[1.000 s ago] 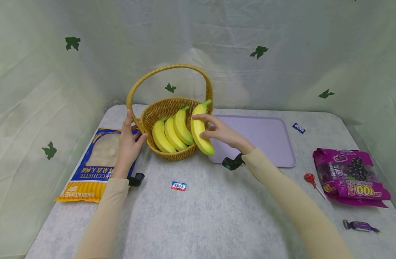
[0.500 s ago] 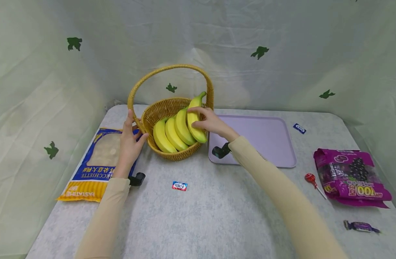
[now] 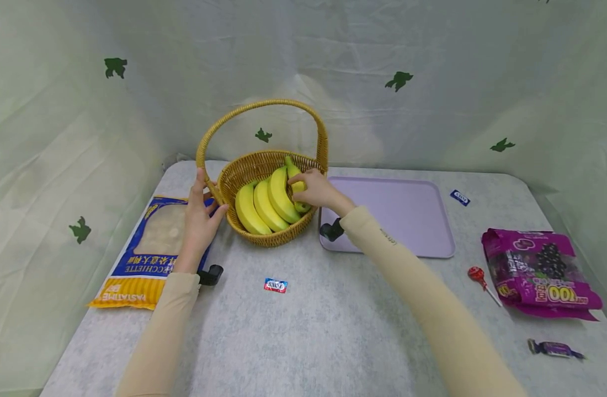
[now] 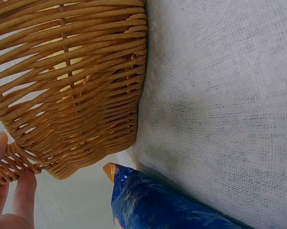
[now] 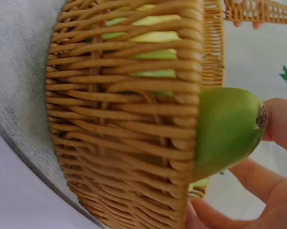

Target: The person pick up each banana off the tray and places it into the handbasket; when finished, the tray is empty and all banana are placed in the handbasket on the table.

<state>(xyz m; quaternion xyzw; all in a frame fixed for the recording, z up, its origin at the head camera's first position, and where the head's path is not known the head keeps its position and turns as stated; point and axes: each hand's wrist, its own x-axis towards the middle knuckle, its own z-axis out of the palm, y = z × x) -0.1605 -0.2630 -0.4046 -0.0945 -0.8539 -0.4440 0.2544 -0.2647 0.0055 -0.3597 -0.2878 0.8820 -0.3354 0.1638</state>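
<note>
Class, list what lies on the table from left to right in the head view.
Pasta bag → wicker basket of bananas → lilac tray → red lollipop → purple sweets bag.

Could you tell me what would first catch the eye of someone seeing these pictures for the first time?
The wicker basket at the middle of the table draws the eye first, with yellow bananas lying side by side in it. The right hand grips the rightmost banana inside the basket, while the left hand holds the base of the basket's handle. At the right edge lies a bright purple candy bag.
</note>
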